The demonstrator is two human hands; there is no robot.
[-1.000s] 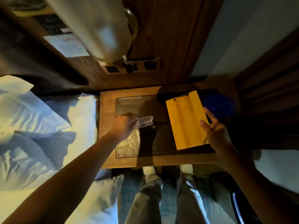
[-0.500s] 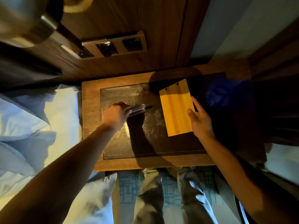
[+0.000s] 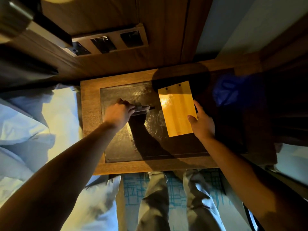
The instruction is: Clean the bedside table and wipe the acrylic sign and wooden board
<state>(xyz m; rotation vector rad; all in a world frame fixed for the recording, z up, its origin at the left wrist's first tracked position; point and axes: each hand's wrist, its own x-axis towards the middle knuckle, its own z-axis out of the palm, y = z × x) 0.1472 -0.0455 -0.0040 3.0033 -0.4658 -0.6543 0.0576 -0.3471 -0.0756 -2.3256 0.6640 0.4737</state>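
Note:
The wooden bedside table point(image 3: 90, 124) has a dark glass inlay. On the inlay's right part sits a yellow wooden board point(image 3: 176, 112) with two dark fixings at its far end. My right hand point(image 3: 202, 124) holds the board's right edge, thumb on its face and fingers straight along the side. My left hand point(image 3: 118, 114) grips a clear acrylic sign point(image 3: 141, 110) just over the glass, left of the board. A blue cloth point(image 3: 226, 90) sits in shadow at the table's far right.
White bedding point(image 3: 33, 124) lies along the table's left side. A switch and socket panel point(image 3: 108, 42) is on the wooden wall behind. A lamp point(image 3: 15, 17) hangs at top left. My legs point(image 3: 158, 200) stand at the table's front edge.
The wooden board has come down lower over the glass and further from the front edge, my right hand staying on its edge. My left hand keeps the acrylic sign, now lower.

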